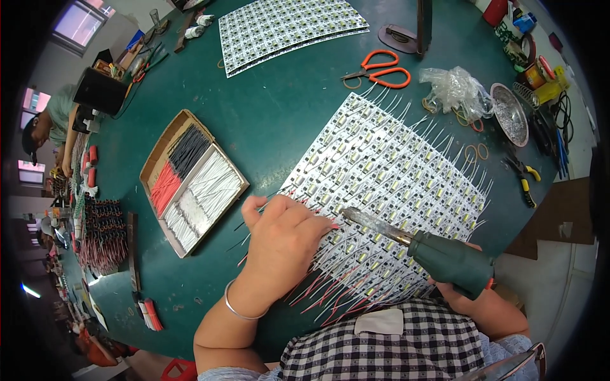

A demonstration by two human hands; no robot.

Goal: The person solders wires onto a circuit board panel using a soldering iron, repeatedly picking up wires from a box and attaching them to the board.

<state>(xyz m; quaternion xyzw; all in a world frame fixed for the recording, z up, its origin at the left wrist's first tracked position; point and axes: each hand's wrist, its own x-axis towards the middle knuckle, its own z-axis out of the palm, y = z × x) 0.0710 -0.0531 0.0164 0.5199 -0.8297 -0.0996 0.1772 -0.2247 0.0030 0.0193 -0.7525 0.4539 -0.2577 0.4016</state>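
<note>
A white panel of small circuit boards lies on the green table, with thin white and red wires sticking out along its edges. Over its left side is my left hand, fingers pinched around a thin red-tipped wire at the boards. My right hand is wrapped around the green handle of a soldering iron, mostly hidden beneath it. The iron's thick metal tip points left and sits at the boards close to my left fingertips. Whether the tip touches a board is too small to tell.
Left of the panel is a cardboard box of black, red and white wires. Orange-handled scissors, a crumpled plastic bag, a metal dish and yellow-handled pliers lie beyond. More board panels are stacked at the back. A person sits far left.
</note>
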